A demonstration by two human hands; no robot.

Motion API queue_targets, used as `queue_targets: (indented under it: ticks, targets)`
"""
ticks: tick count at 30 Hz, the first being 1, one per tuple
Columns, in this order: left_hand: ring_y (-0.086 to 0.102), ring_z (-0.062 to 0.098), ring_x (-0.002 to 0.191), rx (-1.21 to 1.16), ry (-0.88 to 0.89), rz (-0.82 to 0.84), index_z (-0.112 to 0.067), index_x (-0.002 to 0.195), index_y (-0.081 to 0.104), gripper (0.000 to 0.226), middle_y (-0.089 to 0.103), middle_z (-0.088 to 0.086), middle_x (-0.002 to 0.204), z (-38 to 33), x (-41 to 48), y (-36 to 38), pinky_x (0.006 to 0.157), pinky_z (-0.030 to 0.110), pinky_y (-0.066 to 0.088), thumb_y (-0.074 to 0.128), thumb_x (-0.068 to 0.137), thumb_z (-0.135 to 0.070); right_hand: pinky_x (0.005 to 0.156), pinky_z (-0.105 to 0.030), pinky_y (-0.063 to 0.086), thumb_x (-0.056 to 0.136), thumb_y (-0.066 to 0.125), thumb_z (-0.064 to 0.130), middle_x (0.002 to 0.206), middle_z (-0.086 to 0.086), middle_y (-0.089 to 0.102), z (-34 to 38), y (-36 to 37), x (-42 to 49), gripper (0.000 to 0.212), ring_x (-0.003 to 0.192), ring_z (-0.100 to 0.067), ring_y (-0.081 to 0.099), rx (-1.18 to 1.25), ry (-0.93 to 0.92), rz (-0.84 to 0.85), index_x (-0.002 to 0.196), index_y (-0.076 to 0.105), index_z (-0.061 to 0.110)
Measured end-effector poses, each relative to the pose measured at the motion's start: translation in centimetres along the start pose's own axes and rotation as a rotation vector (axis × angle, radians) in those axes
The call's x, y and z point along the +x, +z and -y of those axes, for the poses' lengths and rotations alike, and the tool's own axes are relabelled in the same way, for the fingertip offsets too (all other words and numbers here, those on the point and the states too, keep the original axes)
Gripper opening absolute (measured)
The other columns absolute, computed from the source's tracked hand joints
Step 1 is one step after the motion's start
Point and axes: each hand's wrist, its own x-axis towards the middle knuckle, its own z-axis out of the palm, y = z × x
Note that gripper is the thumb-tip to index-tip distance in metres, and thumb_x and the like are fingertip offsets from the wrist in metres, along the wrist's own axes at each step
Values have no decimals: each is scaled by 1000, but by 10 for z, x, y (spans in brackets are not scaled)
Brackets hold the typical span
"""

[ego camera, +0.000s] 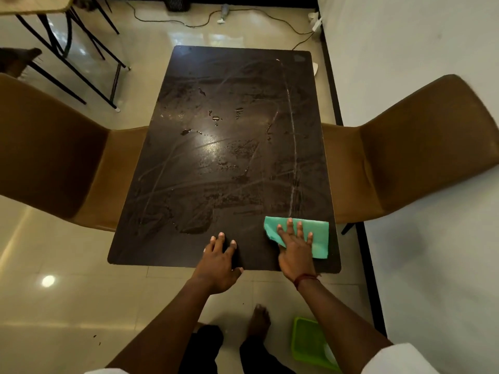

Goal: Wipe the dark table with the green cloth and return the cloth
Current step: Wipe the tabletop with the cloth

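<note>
A: Located green cloth (320, 240) at lower right of frame, spread flat on the near right corner of the dark worktop (229, 163). Pinned under right hand (295, 249): palm down, fingers straight and apart, pressing rather than gripping.

B: Logged left hand (220, 263) just left of it, also flat on the worktop, fingers apart, holding nothing. Probably bracing.

A: Judged mid-wipe. Saw smears across most of the surface, plus water beads (216, 118) near frame centre, well apart from the cloth.

B: Advise long overlapping passes from the far edge toward the near one, whole palm loaded to stop bunching. Refold to a drier face once soaked; otherwise only pushes the beads about. Mind the pale streak (294, 157) running up-frame from the cloth.

A: Lift the left hand clear before sweeping across, or risk an unwiped patch beneath.

B: Containers?

A: Spotted one: green tray (307, 344) on the floor, bottom right of frame, near a bare foot (259, 319). Likely home for the cloth. Green bottom visible inside; pale patch at its lower corner, cannot tell whether contents or the white sleeve in front.

B: Noted left chair (54, 157) and right chair (405, 147) flanking the worktop, seats tucked under its edges.
</note>
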Motion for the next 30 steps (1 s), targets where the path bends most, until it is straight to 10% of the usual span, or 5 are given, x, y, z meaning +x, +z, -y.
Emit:
queue_targets:
  ticks: [7,15,23,30]
  targets:
    - [-11,33,150,13,23,9,-27,157,6,80,-14,9,164,9,-2,-3,121,44,10,47,95,-55,119,-38,-13,86,51,7,155,8,18,-63,-7,-36,63,146,-20,5,-121,-628,187,143,38,29]
    - [-16,33,149,-7,0,39,-25,157,3,83,-18,9,163,2,-2,-4,120,49,7,48,94,-56,120,-48,-6,84,48,-5,158,1,23,-25,-18,20,66,149,-26,8,75,17,-44,143,39,24]
    - [-18,29,149,42,34,56,-31,156,-4,88,-21,5,162,11,-4,-3,121,45,12,51,92,-55,120,-37,-11,87,44,-3,155,14,8,-72,-30,5,69,148,-15,-3,-141,-611,288,146,30,30]
    - [-23,34,147,74,40,53,-25,156,-7,98,-25,10,161,5,-4,0,120,49,2,48,88,-67,122,-48,0,82,48,-11,155,-1,31,-55,-44,44,65,148,-27,17,81,-45,-41,139,46,20]
